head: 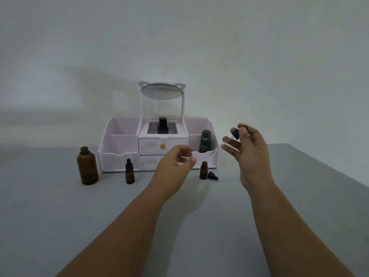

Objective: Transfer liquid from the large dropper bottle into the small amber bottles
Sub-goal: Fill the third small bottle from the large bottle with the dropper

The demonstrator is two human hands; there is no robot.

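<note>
Right hand (249,148) raised, pinching black-bulbed glass dropper (232,136), pipette slanting down-left. Left hand (175,162) loosely curled, empty. Uncapped small amber glass bottle (203,170) upright below, between both hands, nearer the left. Large uncapped amber bottle (87,165) far left.

The left hand (175,160) is covering the organizer's (119,154) lower drawer; the pipette (229,139) in the right hand (249,152) is blurring, its fill unreadable.
</note>
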